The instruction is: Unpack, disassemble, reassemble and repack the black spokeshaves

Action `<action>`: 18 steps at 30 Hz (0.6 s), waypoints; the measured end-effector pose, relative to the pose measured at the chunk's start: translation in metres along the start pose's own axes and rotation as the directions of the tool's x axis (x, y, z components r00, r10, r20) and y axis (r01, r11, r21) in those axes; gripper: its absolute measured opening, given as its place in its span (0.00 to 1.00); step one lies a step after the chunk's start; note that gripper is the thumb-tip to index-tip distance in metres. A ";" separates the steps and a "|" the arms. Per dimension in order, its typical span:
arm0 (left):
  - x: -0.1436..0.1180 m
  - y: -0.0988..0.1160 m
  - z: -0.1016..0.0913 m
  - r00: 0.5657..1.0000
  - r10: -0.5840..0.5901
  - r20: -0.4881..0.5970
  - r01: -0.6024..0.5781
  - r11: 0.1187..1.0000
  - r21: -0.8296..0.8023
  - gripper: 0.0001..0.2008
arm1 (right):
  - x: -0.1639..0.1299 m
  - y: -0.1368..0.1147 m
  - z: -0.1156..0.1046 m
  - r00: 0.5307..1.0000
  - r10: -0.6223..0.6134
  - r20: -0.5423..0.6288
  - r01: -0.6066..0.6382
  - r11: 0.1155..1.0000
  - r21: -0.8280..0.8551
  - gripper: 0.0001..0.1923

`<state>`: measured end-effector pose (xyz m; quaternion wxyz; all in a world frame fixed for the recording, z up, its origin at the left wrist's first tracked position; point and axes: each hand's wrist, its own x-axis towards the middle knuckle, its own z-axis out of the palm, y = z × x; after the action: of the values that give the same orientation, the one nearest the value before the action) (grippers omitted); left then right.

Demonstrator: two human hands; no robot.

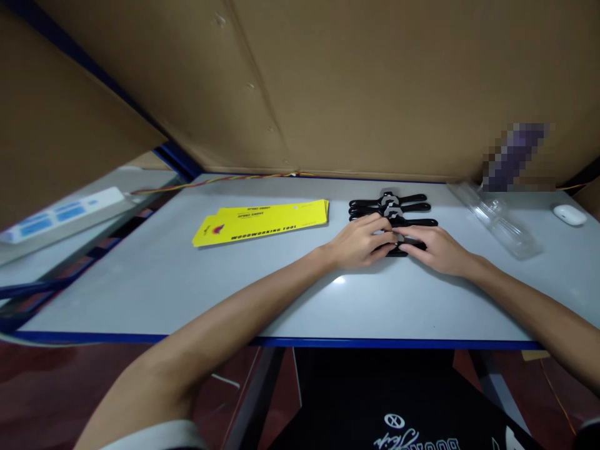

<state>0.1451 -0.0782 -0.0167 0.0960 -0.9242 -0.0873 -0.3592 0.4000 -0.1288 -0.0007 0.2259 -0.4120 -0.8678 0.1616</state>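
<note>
Both hands, left hand (360, 242) and right hand (434, 249), pinch the nearest black tool (398, 250) on the table (187, 294). Best to keep it flat, clear of the other tools (391, 205) behind.

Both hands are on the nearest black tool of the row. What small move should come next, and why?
Probably lift the nearest black tool a little toward the table's front edge. Left hand and right hand both rest on it, and it lies close against the other black tools behind, so lifting it frees it from the row.
</note>
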 end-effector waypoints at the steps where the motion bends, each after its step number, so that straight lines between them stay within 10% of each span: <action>1: 0.000 0.000 0.000 1.000 0.018 -0.016 -0.018 1.000 0.007 0.09 | 0.000 0.000 0.000 1.000 0.011 -0.009 -0.010 1.000 0.025 0.22; 18: 0.001 0.000 0.002 1.000 0.013 -0.001 -0.013 0.994 0.109 0.14 | 0.007 -0.011 -0.003 0.960 0.198 -0.197 -0.107 0.913 0.395 0.12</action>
<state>0.1471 -0.0778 -0.0171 0.1485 -0.9179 -0.1007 -0.3539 0.3910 -0.1300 0.0091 0.3882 -0.4431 -0.7524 0.2945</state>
